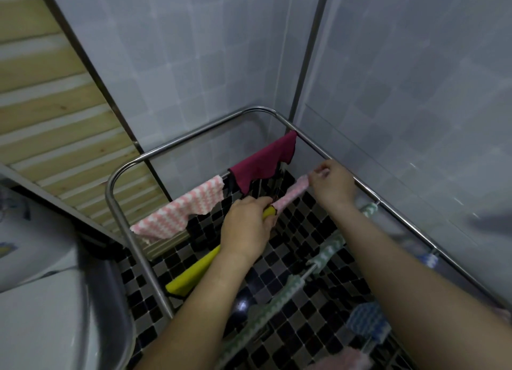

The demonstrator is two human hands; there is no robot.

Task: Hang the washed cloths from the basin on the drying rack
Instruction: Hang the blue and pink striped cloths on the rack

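Observation:
A steel drying rack (199,130) stands in the tiled corner. On its far rail hang a pink-and-white cloth (180,211) and a maroon cloth (263,161). My left hand (246,228) and my right hand (333,184) each pinch an end of a pale pink cloth (293,193) stretched along the second rail. A yellow cloth (194,272) hangs on that same rail under my left wrist. A green-and-white cloth (279,295) lies along a nearer rail, with a blue-and-white cloth (365,325) behind my right forearm.
A steel basin rim (110,300) sits at the lower left beside a white appliance (30,245). Grey tiled walls (194,64) close the corner behind the rack. The floor has black-and-grey mosaic tiles (304,239). Another pink cloth (343,361) shows at the bottom edge.

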